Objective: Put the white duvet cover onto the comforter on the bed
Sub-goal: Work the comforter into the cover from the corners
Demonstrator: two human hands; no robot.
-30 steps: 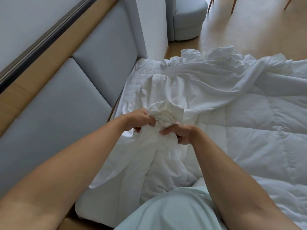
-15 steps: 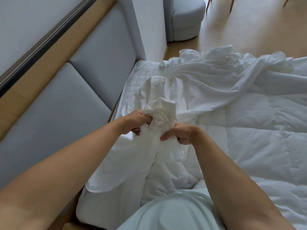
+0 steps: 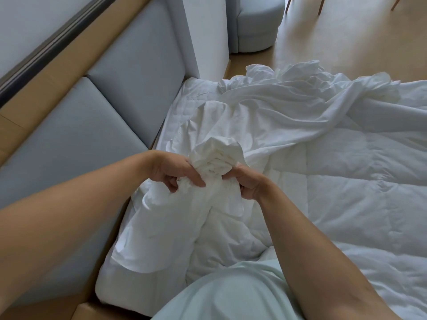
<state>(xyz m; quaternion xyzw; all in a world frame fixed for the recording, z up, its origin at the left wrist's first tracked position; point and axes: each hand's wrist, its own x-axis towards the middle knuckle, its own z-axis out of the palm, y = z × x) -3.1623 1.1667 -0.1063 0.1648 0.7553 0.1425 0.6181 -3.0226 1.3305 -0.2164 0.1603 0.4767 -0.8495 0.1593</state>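
Observation:
The white duvet cover lies crumpled across the head end of the bed, over the quilted white comforter. A bunched corner of the cover stands up in front of me. My left hand grips this bunch from the left, fingers curled into the cloth. My right hand pinches it from the right. Loose cover fabric hangs down below both hands toward my body. Whether a comforter corner sits inside the bunch is hidden.
A grey padded headboard runs along the left, with a white wall end beyond it. A grey round armchair stands on the wooden floor past the bed. My pale green clothing fills the bottom middle.
Both hands have worked the bunched corner slightly upward and gathered more cloth; the bunch now stands taller between them. The hanging fabric below has shifted a little.

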